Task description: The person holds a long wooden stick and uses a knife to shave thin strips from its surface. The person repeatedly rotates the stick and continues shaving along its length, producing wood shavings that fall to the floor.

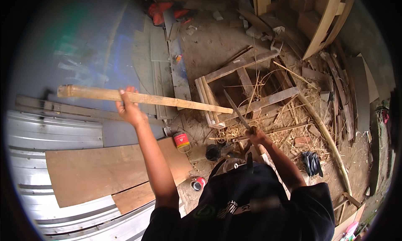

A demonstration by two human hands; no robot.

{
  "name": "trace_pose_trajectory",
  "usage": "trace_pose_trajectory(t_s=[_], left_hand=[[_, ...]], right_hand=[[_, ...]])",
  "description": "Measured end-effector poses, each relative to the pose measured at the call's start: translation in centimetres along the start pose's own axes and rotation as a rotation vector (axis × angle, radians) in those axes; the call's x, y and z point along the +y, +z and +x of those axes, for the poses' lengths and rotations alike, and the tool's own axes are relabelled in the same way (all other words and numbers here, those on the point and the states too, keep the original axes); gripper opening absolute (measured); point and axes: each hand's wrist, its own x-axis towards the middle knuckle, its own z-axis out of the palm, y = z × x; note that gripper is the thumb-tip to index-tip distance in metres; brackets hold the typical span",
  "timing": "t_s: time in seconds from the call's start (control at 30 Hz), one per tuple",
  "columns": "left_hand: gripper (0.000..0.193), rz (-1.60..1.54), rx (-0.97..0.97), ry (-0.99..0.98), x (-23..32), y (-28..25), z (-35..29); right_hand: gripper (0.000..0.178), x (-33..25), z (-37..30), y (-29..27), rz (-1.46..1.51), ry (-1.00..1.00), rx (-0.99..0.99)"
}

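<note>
My left hand (131,112) is closed around a long split bamboo piece (176,102), thumb on the near side and fingers behind. The bamboo lies nearly level, its wide end to the left and its narrow end to the right over a wooden frame (272,97). In my closed right hand (257,136) is a machete (235,107), its long blade slanting up and left. The bamboo's narrow tip is close beside the blade; whether they touch I cannot tell. My fingers hide most of the machete's handle.
Wood shavings (234,133) litter the dirt floor around the frame. A red and yellow can (182,142) and another can (197,183) stand near my left arm. Brown boards (104,169) lie over corrugated metal sheets (54,132). A long pole (324,132) lies at the right.
</note>
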Motion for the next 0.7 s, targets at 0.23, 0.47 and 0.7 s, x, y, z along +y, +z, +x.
trace_pose_trajectory(t_s=[0.23,0.47,0.7], left_hand=[[0.030,0.086,-0.374,-0.111,-7.6,-2.5,-6.3],[0.044,-0.152,-0.450,-0.122,-6.8,-3.3,-6.1],[0.073,-0.379,-0.540,-0.078,2.0,-4.9,-2.4]], right_hand=[[0.039,-5.8,-2.2,0.7,-0.090,0.145,0.028],[0.041,-12.7,-5.2,2.8,0.141,0.106,0.224],[0.028,-13.7,-9.1,4.3,0.276,0.100,0.278]])
